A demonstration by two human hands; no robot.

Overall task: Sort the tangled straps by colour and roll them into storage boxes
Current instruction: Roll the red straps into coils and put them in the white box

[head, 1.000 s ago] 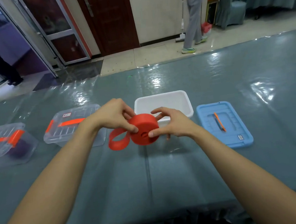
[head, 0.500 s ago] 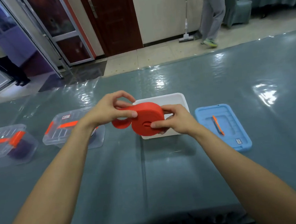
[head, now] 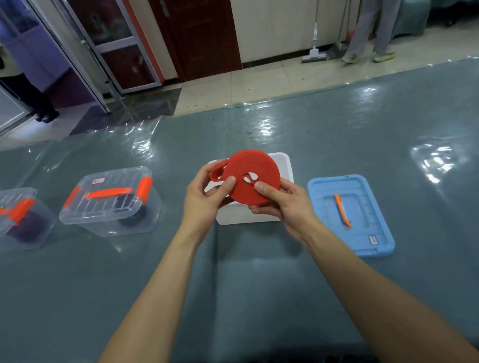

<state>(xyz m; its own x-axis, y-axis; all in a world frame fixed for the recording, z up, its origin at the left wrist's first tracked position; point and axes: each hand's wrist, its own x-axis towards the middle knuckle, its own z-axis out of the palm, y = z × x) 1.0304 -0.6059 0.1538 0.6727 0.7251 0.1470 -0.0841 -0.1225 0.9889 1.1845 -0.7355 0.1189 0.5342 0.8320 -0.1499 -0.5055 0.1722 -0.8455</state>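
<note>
A red strap (head: 248, 168), wound into a flat roll with a short loose loop at its upper left, is held just above the open white box (head: 285, 165). My left hand (head: 207, 196) pinches the roll's left edge near the loop. My right hand (head: 281, 200) grips its lower right side, thumb pressed on the face. The roll is tilted toward me and hides most of the box's inside.
The blue lid (head: 349, 214) with an orange handle lies right of the white box. Two closed clear boxes (head: 111, 202) (head: 7, 218) with orange clips stand at the left, dark rolls inside. A person with a mop stands on the floor beyond the table.
Both hands have carried the red roll away from me and up, to above the white box. The loose loop has shrunk as more strap was wound on.
</note>
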